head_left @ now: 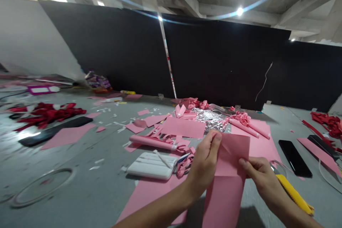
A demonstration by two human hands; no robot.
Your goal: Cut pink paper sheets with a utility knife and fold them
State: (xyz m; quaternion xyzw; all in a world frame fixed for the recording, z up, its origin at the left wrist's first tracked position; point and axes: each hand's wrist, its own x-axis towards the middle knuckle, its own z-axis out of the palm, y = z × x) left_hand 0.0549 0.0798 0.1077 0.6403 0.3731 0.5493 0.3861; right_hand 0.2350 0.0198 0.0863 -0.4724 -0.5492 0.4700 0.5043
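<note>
Between my hands is a long strip of pink paper [227, 192] with a crease across it, raised above the table. My left hand [205, 156] pinches its upper left corner, thumb on the near face. Lower down, my right hand [256, 172] grips the right edge between thumb and fingers. Just left of my left hand lies a white power bank [152, 165] with a short white cable. Under it, a larger pink sheet [149, 199] lies flat. A yellow utility knife [294, 194] rests beside my right wrist.
Behind the paper are rolled pink tubes [152, 142], pink scraps and crumpled foil [212, 117]. A black phone [295, 158] lies at right. Red ribbon [50, 114] is heaped at left, near a roll ring [44, 187]. A black panel [213, 64] stands along the back.
</note>
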